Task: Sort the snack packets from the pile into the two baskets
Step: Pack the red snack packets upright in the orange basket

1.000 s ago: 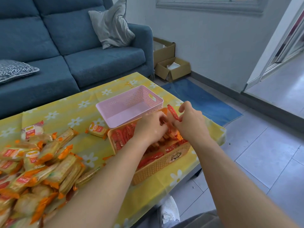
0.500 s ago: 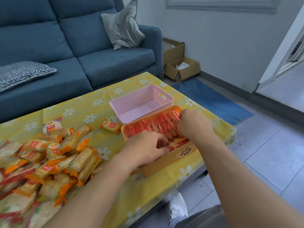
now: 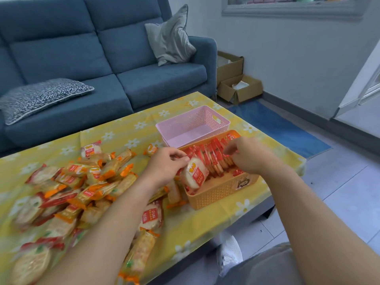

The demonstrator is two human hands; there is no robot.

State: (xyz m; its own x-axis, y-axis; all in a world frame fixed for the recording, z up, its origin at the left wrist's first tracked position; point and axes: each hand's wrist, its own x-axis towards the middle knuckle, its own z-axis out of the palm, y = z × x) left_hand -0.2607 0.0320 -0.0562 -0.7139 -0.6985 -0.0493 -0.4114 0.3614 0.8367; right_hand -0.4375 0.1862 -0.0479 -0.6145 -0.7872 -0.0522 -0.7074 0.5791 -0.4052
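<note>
Packet [image 3: 194,174] pinched by the left hand [image 3: 164,164] at 9 o'clock in the orange basket [image 3: 218,193] looks light, slippery, crushable — best held by its seams — though whether the right hand [image 3: 249,156] grips the row [image 3: 213,160] I cannot tell.

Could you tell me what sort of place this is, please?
Most likely a home living room: a blue sofa with a grey cushion, a low cloth-covered table, and open cardboard boxes on the floor.
</note>
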